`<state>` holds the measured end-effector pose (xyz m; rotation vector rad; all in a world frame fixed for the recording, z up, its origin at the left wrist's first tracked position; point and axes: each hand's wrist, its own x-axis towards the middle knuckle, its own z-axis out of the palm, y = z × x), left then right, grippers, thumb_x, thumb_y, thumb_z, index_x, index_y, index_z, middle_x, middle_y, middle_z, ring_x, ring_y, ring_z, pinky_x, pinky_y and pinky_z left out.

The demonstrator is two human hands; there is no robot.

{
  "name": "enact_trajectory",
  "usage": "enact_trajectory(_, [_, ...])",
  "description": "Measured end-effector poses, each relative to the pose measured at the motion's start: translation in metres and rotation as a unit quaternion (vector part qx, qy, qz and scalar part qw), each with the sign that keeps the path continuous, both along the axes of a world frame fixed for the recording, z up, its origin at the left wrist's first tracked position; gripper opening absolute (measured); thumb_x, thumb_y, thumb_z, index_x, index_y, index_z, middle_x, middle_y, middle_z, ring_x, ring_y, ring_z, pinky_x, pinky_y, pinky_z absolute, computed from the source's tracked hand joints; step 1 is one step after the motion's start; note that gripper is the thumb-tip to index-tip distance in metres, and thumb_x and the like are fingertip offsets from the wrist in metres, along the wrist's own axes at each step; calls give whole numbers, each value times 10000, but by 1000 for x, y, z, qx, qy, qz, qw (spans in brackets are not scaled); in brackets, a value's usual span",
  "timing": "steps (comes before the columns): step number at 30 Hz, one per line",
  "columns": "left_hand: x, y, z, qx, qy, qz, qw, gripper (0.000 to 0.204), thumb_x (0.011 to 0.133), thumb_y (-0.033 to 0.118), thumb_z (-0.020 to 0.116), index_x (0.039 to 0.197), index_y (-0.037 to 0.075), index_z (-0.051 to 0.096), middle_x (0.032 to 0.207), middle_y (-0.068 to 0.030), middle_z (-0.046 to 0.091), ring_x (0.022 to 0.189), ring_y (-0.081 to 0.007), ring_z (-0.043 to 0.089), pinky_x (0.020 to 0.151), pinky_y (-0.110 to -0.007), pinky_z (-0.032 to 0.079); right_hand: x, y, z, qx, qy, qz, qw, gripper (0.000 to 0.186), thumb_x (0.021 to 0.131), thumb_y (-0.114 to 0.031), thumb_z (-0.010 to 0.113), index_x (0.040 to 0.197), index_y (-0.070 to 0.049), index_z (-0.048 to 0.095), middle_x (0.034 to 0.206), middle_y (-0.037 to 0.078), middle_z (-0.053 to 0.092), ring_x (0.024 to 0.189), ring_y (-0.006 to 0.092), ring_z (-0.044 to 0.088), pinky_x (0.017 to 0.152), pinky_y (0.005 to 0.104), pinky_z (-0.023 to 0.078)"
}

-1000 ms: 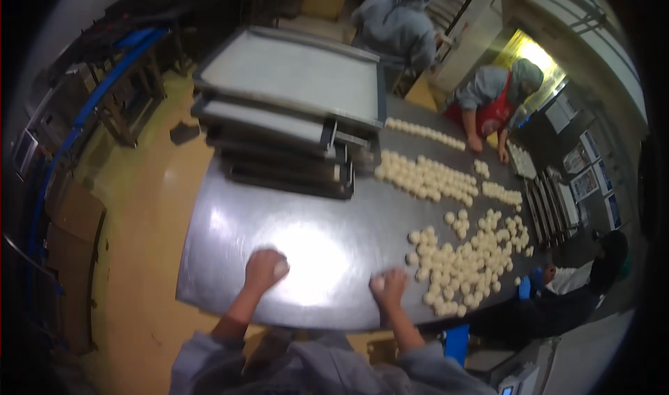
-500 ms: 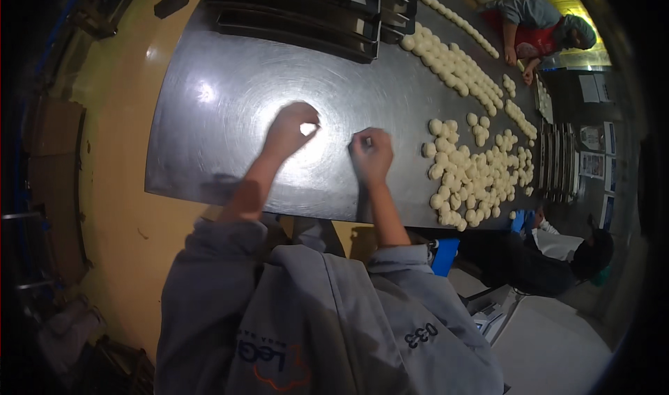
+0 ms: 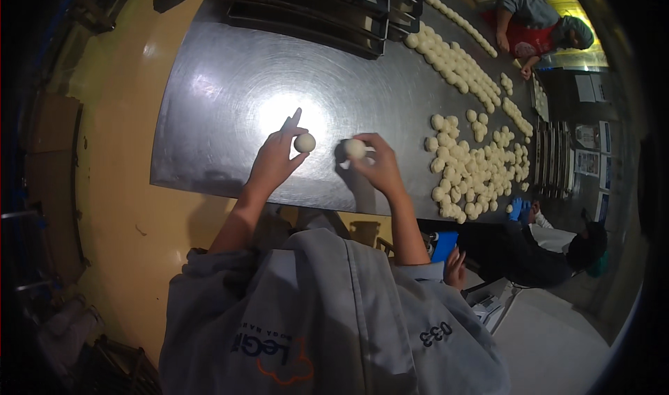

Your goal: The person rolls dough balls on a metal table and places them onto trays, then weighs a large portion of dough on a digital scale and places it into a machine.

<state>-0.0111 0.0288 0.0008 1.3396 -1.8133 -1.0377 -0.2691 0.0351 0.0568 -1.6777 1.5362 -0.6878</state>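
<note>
1. Left hand (image 3: 275, 159) is curled round a small pale dough ball (image 3: 304, 143), forefinger lifted straight; the ball sits at the fingertips, just above the steel table (image 3: 209, 102).
2. Right hand (image 3: 380, 165) is closed on a second dough ball (image 3: 355, 148). The two hands are apart, the balls near each other but not touching.
3. Step in hand, as judged: rounding dough pieces, one per hand, over the bright middle of the table.
4. Heap of dough pieces (image 3: 474, 172) lies to the right; a long row runs far right. Stacked trays (image 3: 313, 12) stand at the far edge.
5. Next move likely calls for gentle cupped pressure, so neither ball flattens.
6. Two other people work at the right side of the table.
</note>
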Motion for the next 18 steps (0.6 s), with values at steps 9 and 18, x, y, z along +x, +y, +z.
enact_trajectory(9, [17,10,5,-66,-26,22,997,918,804,137,838,1563,74,324,1467,-158,517,1322,-352,529,1122,-444,448,54,-7,-11,-76,151,43,985,797,778,-204,851,1456,-15,478,1305,215,555,1269,384,491,1059,439,461])
enact_trajectory(18, [2,6,-4,-83,-67,160,981,639,889,76,699,1457,-28,424,1376,-257,531,1303,-432,509,1102,-486,439,74,-38,-4,65,149,86,983,447,742,-216,826,1131,-123,626,1142,211,574,1072,410,570,841,451,562])
